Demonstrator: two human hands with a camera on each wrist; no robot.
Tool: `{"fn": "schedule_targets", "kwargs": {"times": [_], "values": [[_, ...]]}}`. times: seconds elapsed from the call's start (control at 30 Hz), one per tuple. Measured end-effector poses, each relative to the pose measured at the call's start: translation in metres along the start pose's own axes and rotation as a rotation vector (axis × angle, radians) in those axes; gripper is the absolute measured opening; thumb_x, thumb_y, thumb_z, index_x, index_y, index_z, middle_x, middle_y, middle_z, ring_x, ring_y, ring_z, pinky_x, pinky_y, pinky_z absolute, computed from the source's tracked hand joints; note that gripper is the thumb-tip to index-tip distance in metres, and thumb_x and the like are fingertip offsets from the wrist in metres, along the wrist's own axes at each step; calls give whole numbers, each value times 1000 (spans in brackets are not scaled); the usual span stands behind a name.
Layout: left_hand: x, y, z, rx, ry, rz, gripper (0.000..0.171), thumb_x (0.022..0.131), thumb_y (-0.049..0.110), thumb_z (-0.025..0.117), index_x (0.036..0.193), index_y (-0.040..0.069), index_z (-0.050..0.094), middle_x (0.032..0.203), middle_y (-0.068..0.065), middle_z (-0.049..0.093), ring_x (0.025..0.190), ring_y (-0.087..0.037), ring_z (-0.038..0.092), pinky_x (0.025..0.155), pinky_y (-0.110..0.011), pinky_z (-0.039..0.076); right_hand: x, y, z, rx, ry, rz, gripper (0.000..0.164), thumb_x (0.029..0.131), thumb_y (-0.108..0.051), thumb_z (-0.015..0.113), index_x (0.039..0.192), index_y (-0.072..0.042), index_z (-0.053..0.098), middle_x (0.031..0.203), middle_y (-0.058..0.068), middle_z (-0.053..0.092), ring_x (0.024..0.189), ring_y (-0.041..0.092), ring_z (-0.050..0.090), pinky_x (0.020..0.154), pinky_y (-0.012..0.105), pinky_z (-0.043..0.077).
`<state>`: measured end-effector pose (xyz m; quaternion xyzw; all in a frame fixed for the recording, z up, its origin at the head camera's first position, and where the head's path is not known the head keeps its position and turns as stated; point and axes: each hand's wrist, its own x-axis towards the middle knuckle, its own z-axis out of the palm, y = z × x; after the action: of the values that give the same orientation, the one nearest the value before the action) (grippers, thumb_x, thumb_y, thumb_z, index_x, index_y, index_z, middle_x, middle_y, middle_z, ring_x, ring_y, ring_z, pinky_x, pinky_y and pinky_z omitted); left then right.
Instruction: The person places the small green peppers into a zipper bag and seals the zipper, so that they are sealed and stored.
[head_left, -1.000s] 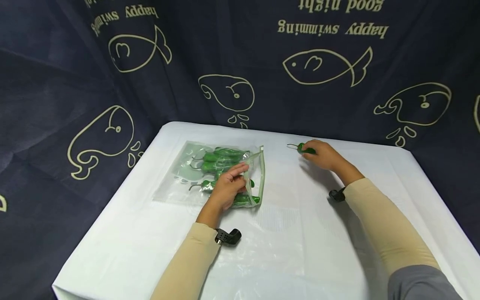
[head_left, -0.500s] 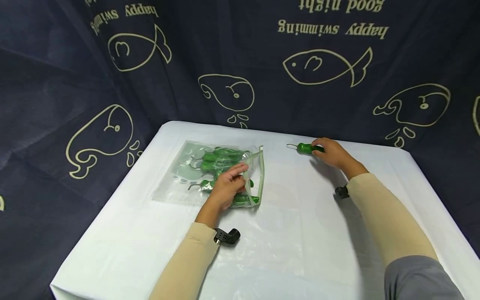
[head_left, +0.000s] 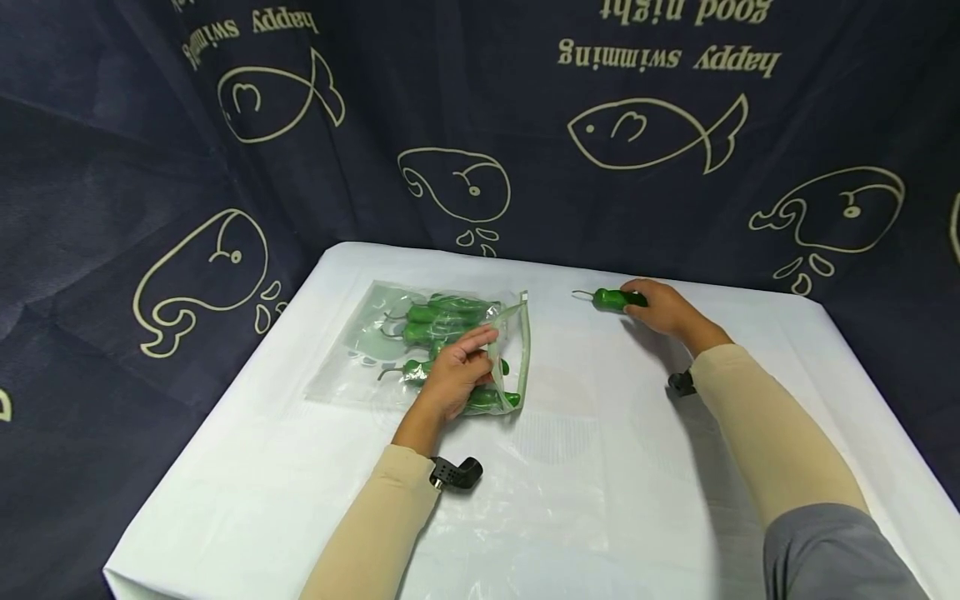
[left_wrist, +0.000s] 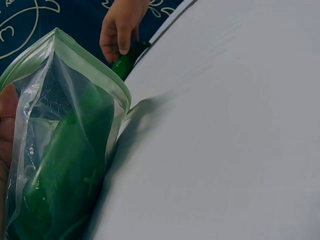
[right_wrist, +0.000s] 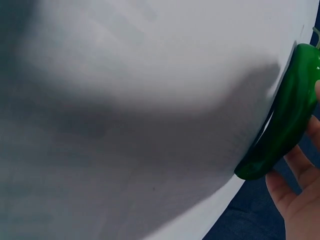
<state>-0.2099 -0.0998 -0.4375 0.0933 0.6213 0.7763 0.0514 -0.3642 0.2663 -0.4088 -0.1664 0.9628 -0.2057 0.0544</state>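
My left hand (head_left: 459, 377) grips the upper layer of a clear zip bag (head_left: 333, 383) near its mouth, which gapes toward the right. Several green peppers (head_left: 426, 317) with thin stems lie inside. In the left wrist view, the raised pale-green zip edge (left_wrist: 95, 67) stands away from the lower layer, with green showing through the plastic. At the far right of the table, my right hand (head_left: 663, 310) holds a single green pepper (head_left: 611, 300) by its tip end, the stem pointing left. In the right wrist view, fingers (right_wrist: 280, 192) touch this glossy pepper's underside.
The table (head_left: 555, 500) wears a white cloth and has a sheet of clear plastic over its front middle. Behind it and at the sides hangs a dark blue curtain (head_left: 540, 200) printed with fish and whales. The right hand is near the back edge.
My right hand has shifted right along the pepper from its middle to its tip end, baring more of it. The left hand and the bag have stayed put.
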Motion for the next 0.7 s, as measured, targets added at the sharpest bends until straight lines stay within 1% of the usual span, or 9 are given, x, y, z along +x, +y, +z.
{"fn": "schedule_targets", "kwargs": {"times": [0.2, 0.37, 0.47, 0.7], "values": [[0, 0, 0, -1, 1, 3, 51, 91, -13, 51, 141, -9, 47, 154, -5, 38, 85, -9, 49, 67, -21, 53, 2, 2, 5, 2, 7, -26, 46, 96, -8, 61, 140, 0, 51, 143, 27, 46, 131, 43, 41, 109, 61, 31], [1, -1, 0, -2, 4, -2, 50, 91, -13, 51, 141, -9, 48, 153, -5, 39, 84, -8, 50, 67, -21, 53, 3, 4, 7, -5, 24, -37, 43, 96, -4, 59, 138, 0, 52, 142, 27, 48, 130, 44, 43, 108, 60, 34], [1, -1, 0, -3, 4, 3, 50, 91, -13, 51, 141, -9, 48, 153, -5, 39, 85, -9, 49, 67, -21, 53, 2, 3, 8, -5, 29, -41, 41, 96, -4, 58, 137, -2, 53, 141, 26, 50, 128, 43, 45, 107, 59, 35], [0, 0, 1, 1, 3, 10, 50, 91, -13, 51, 141, -9, 48, 153, -4, 38, 84, -9, 49, 67, -22, 53, -2, -7, 8, 27, 12, -80, 40, 96, -5, 61, 135, -2, 55, 140, 25, 50, 124, 42, 47, 105, 59, 37]]}}
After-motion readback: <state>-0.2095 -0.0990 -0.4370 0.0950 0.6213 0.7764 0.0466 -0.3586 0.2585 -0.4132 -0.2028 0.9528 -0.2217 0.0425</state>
